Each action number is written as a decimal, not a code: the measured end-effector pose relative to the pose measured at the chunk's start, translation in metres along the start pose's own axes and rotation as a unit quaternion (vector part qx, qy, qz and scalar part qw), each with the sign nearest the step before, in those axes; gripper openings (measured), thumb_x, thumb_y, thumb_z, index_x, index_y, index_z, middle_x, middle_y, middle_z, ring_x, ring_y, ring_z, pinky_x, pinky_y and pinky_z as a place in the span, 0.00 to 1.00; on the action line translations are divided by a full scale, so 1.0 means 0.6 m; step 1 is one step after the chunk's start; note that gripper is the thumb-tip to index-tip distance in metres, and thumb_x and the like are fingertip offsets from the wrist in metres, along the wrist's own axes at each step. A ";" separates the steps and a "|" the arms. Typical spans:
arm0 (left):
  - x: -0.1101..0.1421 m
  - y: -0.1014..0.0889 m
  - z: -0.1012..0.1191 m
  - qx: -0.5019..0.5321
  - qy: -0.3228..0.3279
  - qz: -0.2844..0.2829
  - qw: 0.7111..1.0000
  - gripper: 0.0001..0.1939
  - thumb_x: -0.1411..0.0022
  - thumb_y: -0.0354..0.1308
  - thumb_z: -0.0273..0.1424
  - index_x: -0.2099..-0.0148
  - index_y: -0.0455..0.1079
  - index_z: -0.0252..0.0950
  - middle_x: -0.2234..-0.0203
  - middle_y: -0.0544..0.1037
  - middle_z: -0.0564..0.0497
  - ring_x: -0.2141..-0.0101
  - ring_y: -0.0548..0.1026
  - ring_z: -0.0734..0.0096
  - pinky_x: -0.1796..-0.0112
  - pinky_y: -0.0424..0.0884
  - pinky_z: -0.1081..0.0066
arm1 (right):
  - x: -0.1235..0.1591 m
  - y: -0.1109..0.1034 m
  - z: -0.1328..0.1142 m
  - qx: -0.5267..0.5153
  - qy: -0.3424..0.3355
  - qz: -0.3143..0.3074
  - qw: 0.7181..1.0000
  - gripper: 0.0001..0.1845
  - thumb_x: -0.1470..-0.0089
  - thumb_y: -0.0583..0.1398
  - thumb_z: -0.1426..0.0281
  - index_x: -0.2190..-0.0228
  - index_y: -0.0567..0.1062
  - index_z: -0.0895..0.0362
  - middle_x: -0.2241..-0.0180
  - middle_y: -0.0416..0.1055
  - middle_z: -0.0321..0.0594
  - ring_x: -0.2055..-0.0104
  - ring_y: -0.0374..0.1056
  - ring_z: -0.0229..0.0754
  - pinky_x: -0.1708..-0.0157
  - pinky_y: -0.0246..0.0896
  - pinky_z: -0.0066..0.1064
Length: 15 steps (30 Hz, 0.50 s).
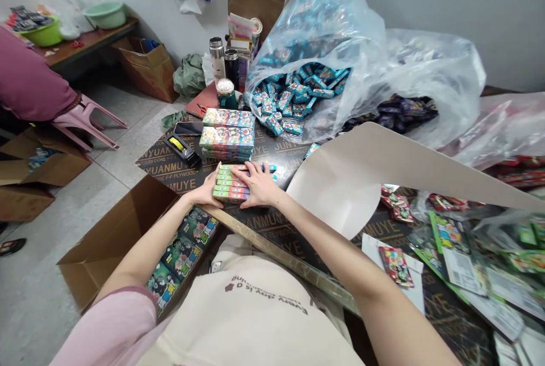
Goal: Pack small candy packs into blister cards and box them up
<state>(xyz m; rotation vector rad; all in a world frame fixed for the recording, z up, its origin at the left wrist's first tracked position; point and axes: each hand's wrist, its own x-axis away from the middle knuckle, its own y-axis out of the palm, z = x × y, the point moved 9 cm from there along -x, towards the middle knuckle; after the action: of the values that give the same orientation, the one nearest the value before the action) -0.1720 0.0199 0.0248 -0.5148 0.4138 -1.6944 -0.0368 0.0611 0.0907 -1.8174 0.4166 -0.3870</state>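
Close to the table's front edge sits a stack of small flat boxes [232, 183] with green, red and purple sides. My left hand [208, 189] grips the stack's left end, its thumb along the near corner. Across the top and right part lies my right hand [260, 185], fingers bent over the boxes and thumb on the near side. The two hands hold the stack between them. Just behind it stands a pile of colourful wrapped box packs [227, 136]. A black tape dispenser [182, 147] with yellow tape is to the left, near a phone [188, 127].
Below the table's left edge stands an open cardboard carton [114, 230] holding dark green printed boxes [181, 261]. A plastic bag of blue packets [315, 31] slumps at the back. A curled beige sheet [340, 184] and green pouches [453, 235] lie rightward. Another person [34, 76] sits left.
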 end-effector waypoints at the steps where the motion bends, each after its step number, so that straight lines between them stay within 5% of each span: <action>1: -0.003 0.005 0.002 -0.015 0.002 -0.008 1.000 0.72 0.72 0.74 0.34 0.31 0.31 0.37 0.35 0.47 0.37 0.35 0.42 0.44 0.38 0.34 0.50 | -0.005 0.002 -0.007 0.012 0.000 0.003 1.000 0.62 0.68 0.68 0.49 0.36 0.47 0.45 0.38 0.48 0.54 0.40 0.47 0.67 0.44 0.35 0.58; 5: -0.004 0.002 0.022 0.009 -0.009 0.023 1.000 0.68 0.70 0.71 0.30 0.31 0.34 0.38 0.36 0.52 0.38 0.37 0.51 0.44 0.39 0.42 0.48 | -0.008 -0.001 -0.026 0.034 0.035 0.007 0.999 0.56 0.62 0.67 0.59 0.36 0.47 0.45 0.45 0.57 0.54 0.48 0.55 0.62 0.50 0.46 0.52; 8: 0.012 -0.025 0.078 0.096 0.005 0.050 0.994 0.63 0.67 0.71 0.31 0.32 0.40 0.39 0.39 0.59 0.40 0.41 0.61 0.47 0.41 0.55 0.52 | 0.018 -0.030 -0.029 -0.024 0.051 0.029 0.998 0.56 0.61 0.66 0.56 0.36 0.46 0.48 0.50 0.60 0.52 0.50 0.57 0.59 0.51 0.49 0.49; 12: 0.020 -0.055 0.186 0.118 0.108 0.014 0.987 0.66 0.68 0.74 0.35 0.31 0.38 0.48 0.37 0.55 0.48 0.37 0.53 0.49 0.38 0.49 0.57 | 0.115 -0.119 0.000 -0.186 0.045 0.157 0.969 0.60 0.63 0.64 0.44 0.35 0.45 0.51 0.47 0.59 0.48 0.48 0.58 0.57 0.48 0.52 0.45; 15: -0.015 -0.007 0.236 0.064 0.158 -0.030 0.985 0.62 0.66 0.74 0.39 0.32 0.44 0.46 0.34 0.47 0.48 0.35 0.45 0.45 0.37 0.45 0.54 | 0.211 -0.180 0.042 -0.228 0.060 0.244 0.941 0.61 0.62 0.63 0.44 0.35 0.42 0.51 0.41 0.55 0.46 0.44 0.56 0.59 0.46 0.52 0.44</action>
<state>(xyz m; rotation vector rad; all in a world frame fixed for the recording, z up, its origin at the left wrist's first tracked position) -0.0961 0.0308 0.1444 -0.1651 0.5169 -1.8528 0.0957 0.0518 0.1938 -2.0516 1.0876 -0.0519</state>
